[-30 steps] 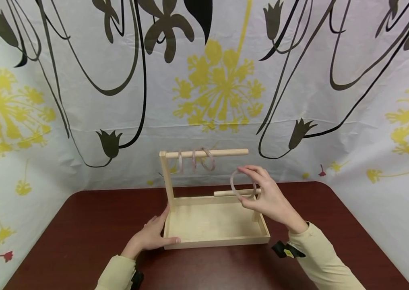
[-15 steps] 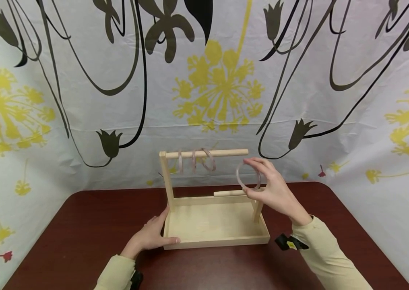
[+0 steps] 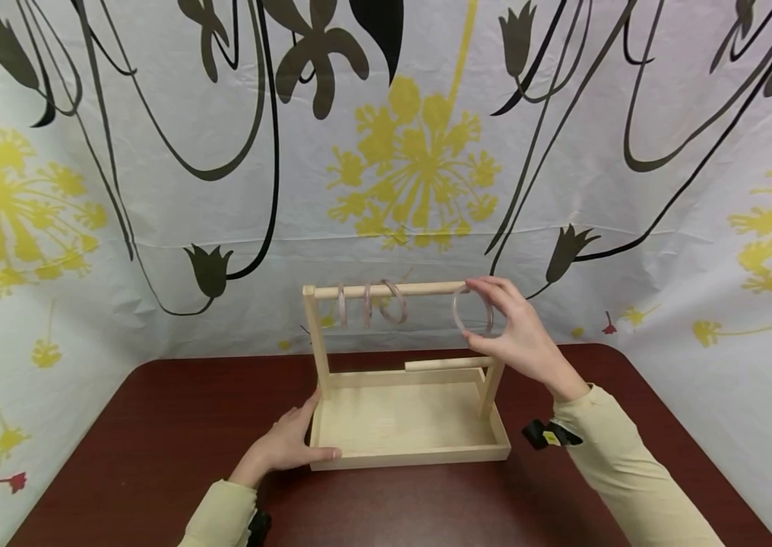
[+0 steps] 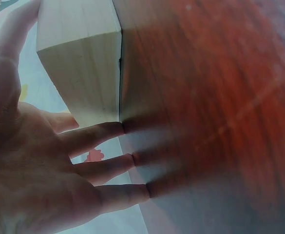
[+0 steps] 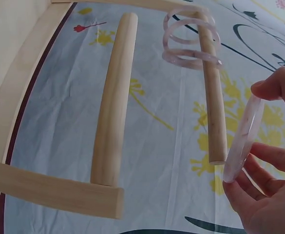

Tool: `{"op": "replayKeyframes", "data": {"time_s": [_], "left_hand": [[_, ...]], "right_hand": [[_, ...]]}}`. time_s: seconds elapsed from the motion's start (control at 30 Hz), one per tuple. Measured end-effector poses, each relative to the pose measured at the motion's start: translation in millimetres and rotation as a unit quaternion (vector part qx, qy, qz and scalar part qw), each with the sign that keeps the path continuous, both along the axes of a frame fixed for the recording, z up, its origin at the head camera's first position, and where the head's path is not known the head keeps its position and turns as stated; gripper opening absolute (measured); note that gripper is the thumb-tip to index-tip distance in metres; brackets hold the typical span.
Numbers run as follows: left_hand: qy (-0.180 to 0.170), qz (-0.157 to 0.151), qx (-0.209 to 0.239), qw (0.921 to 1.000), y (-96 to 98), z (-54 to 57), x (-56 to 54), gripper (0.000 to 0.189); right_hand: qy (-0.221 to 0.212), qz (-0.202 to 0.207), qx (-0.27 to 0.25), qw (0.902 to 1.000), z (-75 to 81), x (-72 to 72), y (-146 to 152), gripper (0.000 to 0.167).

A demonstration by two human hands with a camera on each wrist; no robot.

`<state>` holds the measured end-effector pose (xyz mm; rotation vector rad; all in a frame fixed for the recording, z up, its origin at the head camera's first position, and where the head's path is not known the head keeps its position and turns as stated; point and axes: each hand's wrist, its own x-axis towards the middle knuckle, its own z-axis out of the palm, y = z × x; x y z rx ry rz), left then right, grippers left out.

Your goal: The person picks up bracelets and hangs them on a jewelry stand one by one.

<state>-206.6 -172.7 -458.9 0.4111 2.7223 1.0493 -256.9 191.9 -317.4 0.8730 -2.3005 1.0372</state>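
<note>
My right hand pinches a translucent pale pink bangle between thumb and fingertips. In the right wrist view the bangle stands edge-on just beyond the free end of the upper dowel. That dowel belongs to a light wooden jewelry stand with a shallow tray base. Three similar bangles hang on it towards the left post, the rightmost bangle tilted. At the stand's front left corner, my left hand rests with its thumb over the front rim and its straight fingers spread along the side, fingertips at the tabletop.
A lower dowel, with no bangles on it, reaches left from the stand's right post. The dark red-brown table lies under the stand. Behind it hangs a white curtain with yellow and dark flower prints.
My right hand has raised the bangle from the lower dowel's height to that of the upper dowel's free end, drifting slightly right. The left hand and stand stay put.
</note>
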Motion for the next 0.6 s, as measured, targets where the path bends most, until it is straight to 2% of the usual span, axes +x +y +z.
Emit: {"op": "replayKeyframes", "data": {"time_s": [0.3, 0.6], "left_hand": [[-0.008, 0.002, -0.001, 1.0, -0.5, -2.7, -1.7, 0.111], [-0.01, 0.004, -0.003, 0.9999, -0.1, -1.7, -0.5, 0.11]], "right_hand": [[0.013, -0.015, 0.027, 0.9995, 5.6, -14.8, -5.5, 0.067], [0.003, -0.009, 0.009, 0.9999, 7.7, -26.3, -14.4, 0.071]]}}
